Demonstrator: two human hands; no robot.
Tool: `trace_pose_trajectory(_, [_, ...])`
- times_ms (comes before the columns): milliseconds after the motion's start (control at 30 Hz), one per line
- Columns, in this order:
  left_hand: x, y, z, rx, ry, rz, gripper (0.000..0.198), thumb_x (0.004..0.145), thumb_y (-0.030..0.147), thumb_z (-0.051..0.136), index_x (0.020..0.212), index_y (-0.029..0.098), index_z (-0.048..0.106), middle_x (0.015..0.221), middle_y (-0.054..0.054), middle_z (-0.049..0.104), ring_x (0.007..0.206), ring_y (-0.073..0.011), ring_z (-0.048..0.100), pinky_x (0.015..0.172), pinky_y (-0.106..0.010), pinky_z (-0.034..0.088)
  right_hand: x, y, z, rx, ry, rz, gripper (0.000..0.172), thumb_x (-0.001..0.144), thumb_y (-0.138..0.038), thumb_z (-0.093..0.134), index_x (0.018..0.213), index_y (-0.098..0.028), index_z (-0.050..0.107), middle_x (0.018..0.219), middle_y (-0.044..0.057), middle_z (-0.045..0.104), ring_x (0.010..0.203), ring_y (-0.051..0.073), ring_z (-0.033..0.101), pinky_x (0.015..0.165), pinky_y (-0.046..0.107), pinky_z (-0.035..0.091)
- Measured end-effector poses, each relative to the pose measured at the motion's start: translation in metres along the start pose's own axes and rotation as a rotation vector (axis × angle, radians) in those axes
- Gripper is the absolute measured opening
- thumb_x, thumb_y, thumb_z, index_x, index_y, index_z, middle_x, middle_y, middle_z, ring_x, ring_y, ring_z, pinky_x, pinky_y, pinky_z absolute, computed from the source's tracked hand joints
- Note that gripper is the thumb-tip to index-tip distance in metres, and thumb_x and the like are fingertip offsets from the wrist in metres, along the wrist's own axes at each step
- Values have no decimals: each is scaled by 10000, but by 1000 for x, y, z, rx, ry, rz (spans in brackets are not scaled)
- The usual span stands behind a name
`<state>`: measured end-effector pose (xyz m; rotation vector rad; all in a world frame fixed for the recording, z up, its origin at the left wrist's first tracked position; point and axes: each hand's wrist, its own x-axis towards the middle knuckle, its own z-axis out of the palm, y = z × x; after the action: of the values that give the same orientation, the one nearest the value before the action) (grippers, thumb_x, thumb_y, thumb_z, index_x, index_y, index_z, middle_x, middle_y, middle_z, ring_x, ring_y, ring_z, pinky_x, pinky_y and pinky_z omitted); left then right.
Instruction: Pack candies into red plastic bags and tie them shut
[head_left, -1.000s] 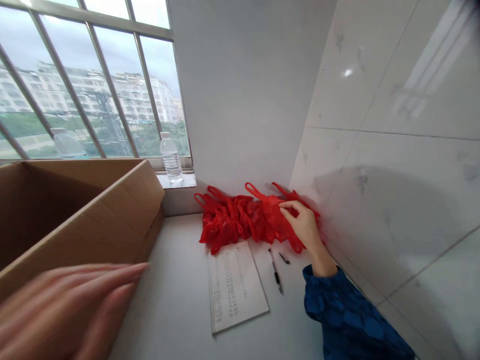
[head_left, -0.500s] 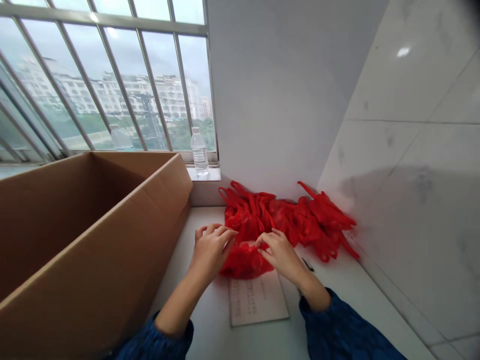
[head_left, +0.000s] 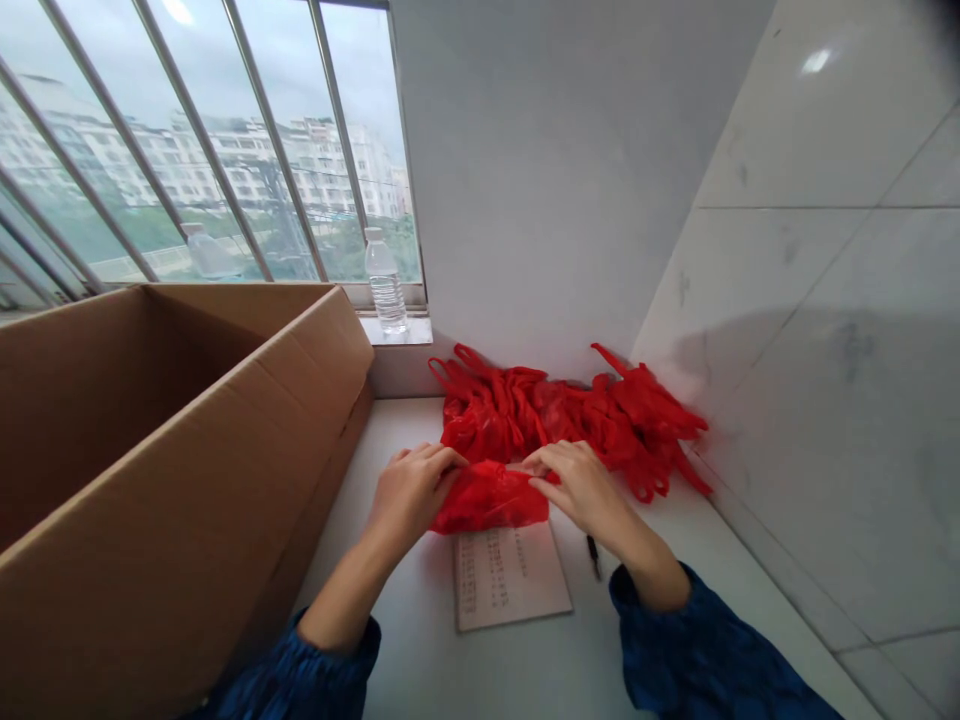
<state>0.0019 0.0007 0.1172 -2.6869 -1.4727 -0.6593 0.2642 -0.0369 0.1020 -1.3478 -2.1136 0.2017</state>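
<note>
A red plastic bag (head_left: 491,500) is stretched between my two hands, above the upper part of a written notebook page (head_left: 514,580). My left hand (head_left: 412,490) is closed at the bag's left side, thumb and fingers pinching its upper edge. My right hand (head_left: 574,485) pinches the right upper edge between thumb and fingers. Just behind the hands lies a heap of red plastic bags (head_left: 570,415), crumpled, with several loop handles sticking out. A dark pen (head_left: 593,557) rests on the white table, right of the notebook and below my right wrist.
A large open cardboard box (head_left: 225,480) takes up the left side, its near wall alongside my left arm. A clear plastic bottle (head_left: 385,282) stands on the window sill. Behind the table (head_left: 420,660) is a grey wall, with a tiled wall (head_left: 810,400) to the right.
My hands have drawn slightly apart, and the red bag between them is now spread wider and flatter. The camera view has shifted a little, and more of the pen shows.
</note>
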Motion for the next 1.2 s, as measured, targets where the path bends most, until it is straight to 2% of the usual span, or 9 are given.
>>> trace_pose_trajectory(200, [-4, -14, -18, 11, 91, -223, 178, 944, 233, 528, 952, 234, 706, 961, -37, 747, 849, -227, 676, 694, -321, 448, -15, 21, -31, -30, -60, 143, 163, 857, -162, 637, 963, -258, 717, 892, 13, 744, 859, 218, 680, 779, 357, 461])
trace_pose_trajectory(400, [-6, 19, 0, -110, 3, 167, 336, 920, 205, 587, 1249, 275, 610, 1334, -68, 629, 1230, -258, 573, 1000, -425, 451, -12, -8, -17, 42, -135, 137, 104, 856, -286, 712, 938, -226, 686, 982, 46, 730, 925, 230, 685, 790, 337, 498])
trace_pose_trajectory(467, [-5, 27, 11, -82, -40, 200, 422, 887, 171, 623, 1293, 281, 582, 1407, -66, 587, 1268, -274, 549, 1016, -448, 438, -9, -17, -9, 46, -103, 161, 168, 889, -341, 693, 993, -210, 669, 1020, 68, 732, 956, 239, 689, 803, 342, 504])
trace_pose_trajectory(633, [0, 29, 23, 64, -105, 119, 339, 861, 64, 598, 1151, 232, 654, 1139, -67, 725, 1077, -291, 636, 865, -423, 454, -1, -28, 15, -8, -64, 185, 305, 947, -461, 610, 1088, -199, 678, 994, 87, 745, 935, 265, 707, 779, 355, 496])
trace_pose_trajectory(733, [1, 24, 18, 57, -102, 131, 169, 913, 135, 590, 1013, 234, 683, 1022, -45, 743, 990, -256, 659, 837, -384, 443, 1, -24, 20, -31, -68, 116, 208, 962, -397, 598, 985, -224, 710, 968, 60, 749, 897, 239, 706, 754, 328, 475])
trace_pose_trajectory(833, [0, 16, 5, 34, -31, 85, 168, 966, 205, 534, 1031, 254, 682, 1039, -29, 735, 951, -223, 665, 819, -346, 442, 0, -13, 6, -15, -5, 104, 151, 961, -297, 574, 879, -248, 691, 917, 14, 740, 834, 199, 689, 721, 300, 450])
trace_pose_trajectory(1000, [-3, 0, -17, -57, 222, -138, 254, 998, 269, 442, 1139, 241, 652, 1097, -38, 708, 846, -191, 655, 674, -287, 443, -11, 8, -31, -8, 79, 212, 128, 932, -290, 554, 824, -252, 611, 832, -10, 711, 752, 194, 664, 689, 305, 441])
trace_pose_trajectory(1100, [-5, 1, -24, -226, 264, -88, 263, 963, 240, 479, 1191, 210, 605, 1120, -58, 681, 903, -189, 641, 757, -292, 476, -16, 9, -41, 79, 64, 216, 75, 903, -323, 591, 901, -250, 577, 928, 16, 717, 865, 214, 685, 777, 330, 485])
trace_pose_trajectory(1200, [-9, 16, -32, -362, 196, 14, 240, 942, 275, 563, 1162, 183, 588, 1026, -54, 656, 905, -190, 610, 796, -309, 477, -18, -1, -46, 215, 50, 193, 310, 877, -364, 652, 1141, -250, 536, 1034, 37, 712, 995, 222, 682, 885, 364, 506])
